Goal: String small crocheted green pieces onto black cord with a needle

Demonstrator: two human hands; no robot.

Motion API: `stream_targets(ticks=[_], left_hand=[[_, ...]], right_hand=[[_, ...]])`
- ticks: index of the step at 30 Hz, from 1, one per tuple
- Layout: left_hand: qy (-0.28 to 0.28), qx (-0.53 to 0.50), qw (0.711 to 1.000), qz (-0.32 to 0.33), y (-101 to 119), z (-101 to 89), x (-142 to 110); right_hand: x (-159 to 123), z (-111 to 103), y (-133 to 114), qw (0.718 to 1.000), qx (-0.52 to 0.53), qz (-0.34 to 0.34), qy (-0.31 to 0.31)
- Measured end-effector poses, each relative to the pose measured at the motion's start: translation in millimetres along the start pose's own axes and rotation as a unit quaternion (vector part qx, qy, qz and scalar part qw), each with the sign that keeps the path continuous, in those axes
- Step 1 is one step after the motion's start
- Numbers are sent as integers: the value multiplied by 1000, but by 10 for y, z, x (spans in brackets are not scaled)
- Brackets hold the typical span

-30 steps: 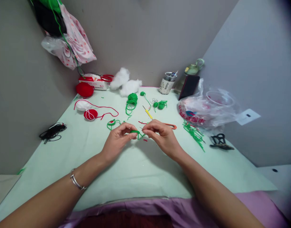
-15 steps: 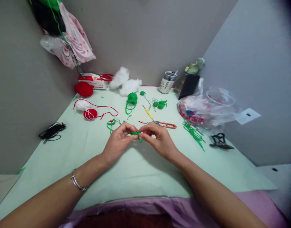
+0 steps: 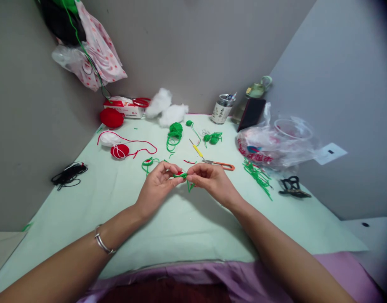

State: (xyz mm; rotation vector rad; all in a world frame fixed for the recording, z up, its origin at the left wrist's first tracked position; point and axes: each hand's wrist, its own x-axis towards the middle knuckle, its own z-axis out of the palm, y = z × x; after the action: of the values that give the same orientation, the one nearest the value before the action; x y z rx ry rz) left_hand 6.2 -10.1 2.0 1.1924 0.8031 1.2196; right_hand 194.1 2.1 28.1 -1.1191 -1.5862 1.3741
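We see the left hand [image 3: 158, 183] pinching a small red-and-green knitted piece [image 3: 180, 174] over the table [image 3: 181, 235], between both hands. The right hand [image 3: 209, 180] is pinched closed at its edge; we cannot tell on what. Green yarn [image 3: 189, 188] dangles below. Beyond them, we note orange-handled snips [image 3: 223, 163] and a yellow-handled tool [image 3: 197, 150] lying close together.

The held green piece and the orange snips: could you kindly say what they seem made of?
Green piece: likely matte yarn; a green strand hangs below. Snips: probably metal blades, being grey; orange handle looks smooth, perhaps plastic or painted metal.
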Motion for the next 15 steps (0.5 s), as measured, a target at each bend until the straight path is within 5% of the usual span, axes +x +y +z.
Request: stream_targets(ticks=[7,15], left_hand=[[10,38,999,23,5,39,-14],[-11,36,999,-23,-5,27,-34]], right_hand=[[4,11,-17,999,41,31,-12],[15,25,5,996,73,53,-21]])
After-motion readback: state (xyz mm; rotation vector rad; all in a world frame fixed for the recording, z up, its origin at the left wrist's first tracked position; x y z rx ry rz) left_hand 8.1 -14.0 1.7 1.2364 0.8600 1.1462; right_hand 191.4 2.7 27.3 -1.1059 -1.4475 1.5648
